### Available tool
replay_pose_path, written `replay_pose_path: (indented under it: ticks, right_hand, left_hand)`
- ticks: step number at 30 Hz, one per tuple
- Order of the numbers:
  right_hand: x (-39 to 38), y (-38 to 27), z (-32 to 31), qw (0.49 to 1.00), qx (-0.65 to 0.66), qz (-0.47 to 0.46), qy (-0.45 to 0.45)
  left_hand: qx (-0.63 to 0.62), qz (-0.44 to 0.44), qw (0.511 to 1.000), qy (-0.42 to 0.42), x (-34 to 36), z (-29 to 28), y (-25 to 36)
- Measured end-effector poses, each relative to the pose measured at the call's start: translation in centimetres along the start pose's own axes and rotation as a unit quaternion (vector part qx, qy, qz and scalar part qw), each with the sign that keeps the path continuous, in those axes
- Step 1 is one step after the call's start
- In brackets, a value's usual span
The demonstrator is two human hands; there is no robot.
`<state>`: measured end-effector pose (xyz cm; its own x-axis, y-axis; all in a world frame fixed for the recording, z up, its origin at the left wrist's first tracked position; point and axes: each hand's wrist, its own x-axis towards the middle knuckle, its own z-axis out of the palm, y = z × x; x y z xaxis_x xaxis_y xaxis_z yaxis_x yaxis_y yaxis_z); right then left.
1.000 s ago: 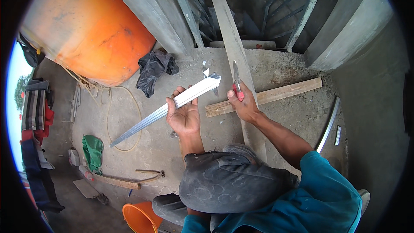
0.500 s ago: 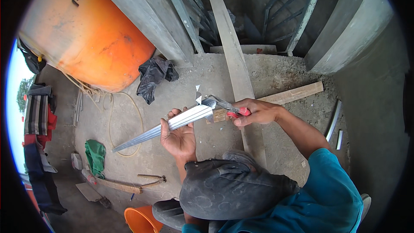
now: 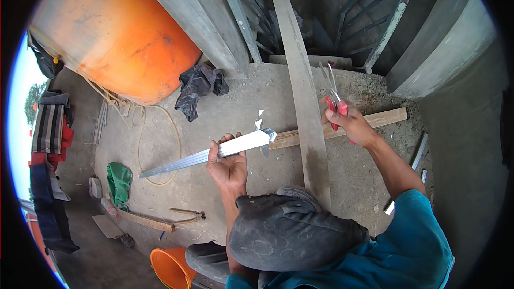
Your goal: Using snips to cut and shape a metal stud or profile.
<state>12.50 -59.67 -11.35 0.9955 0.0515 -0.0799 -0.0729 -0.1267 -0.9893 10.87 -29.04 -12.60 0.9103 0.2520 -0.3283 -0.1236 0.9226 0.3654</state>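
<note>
My left hand (image 3: 227,168) holds a long silver metal channel (image 3: 238,145), fingers curled around it from below. The channel slants from the lower left up toward the middle, its cut end near the long plank. Over to the right, my right hand (image 3: 352,124) grips red-handled tin snips (image 3: 342,108). Their blades point up and away from me, slightly parted and apart from the channel. Small bright metal scraps (image 3: 259,124) lie by the channel's cut end.
A long grey plank (image 3: 302,75) crosses a wooden board (image 3: 385,118) on the concrete floor. An orange tank (image 3: 128,48), black plastic bag (image 3: 197,88) and looped hose (image 3: 140,134) are at left. An orange bucket (image 3: 167,267) stands near my knee. Metal railings (image 3: 393,18) rise ahead.
The tin snips have come away from the channel's end; my right hand has carried them to the right and farther off. My left hand still holds the channel, which has tilted slightly.
</note>
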Motion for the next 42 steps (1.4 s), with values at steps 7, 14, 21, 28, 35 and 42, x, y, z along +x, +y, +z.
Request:
replay_pose_path:
  ticks: [7, 14, 21, 28, 35, 42]
  right_hand:
    - [-2.8, -4.7, 2.4, 0.913, -0.324, -0.048, -0.244]
    - [-1.6, -8.6, 3.1, 0.854, -0.46, -0.082, -0.229]
    - [-1.5, -10.3, 2.6, 0.814, -0.518, -0.113, -0.239]
    - [-1.4, -5.8, 1.4, 0.941, -0.165, 0.067, -0.287]
    - [-6.5, -1.8, 2.5, 0.937, 0.335, 0.099, -0.022]
    - [-1.4, -4.2, 2.7, 0.929, -0.253, -0.051, -0.264]
  left_hand:
    - [-0.027, 0.027, 0.999, -0.024, -0.1, -0.9, -0.7]
    - [-0.043, 0.015, 0.999, -0.022, -0.4, -1.3, -1.6]
    - [-0.063, 0.007, 0.998, -0.005, -0.7, -1.8, -1.7]
    - [-0.104, -0.002, 0.994, -0.032, 0.0, -2.8, -1.5]
    - [-0.118, -0.007, 0.993, -0.02, -0.3, -1.4, -1.2]
    - [-0.06, 0.019, 0.998, 0.007, -1.7, -0.2, 0.2]
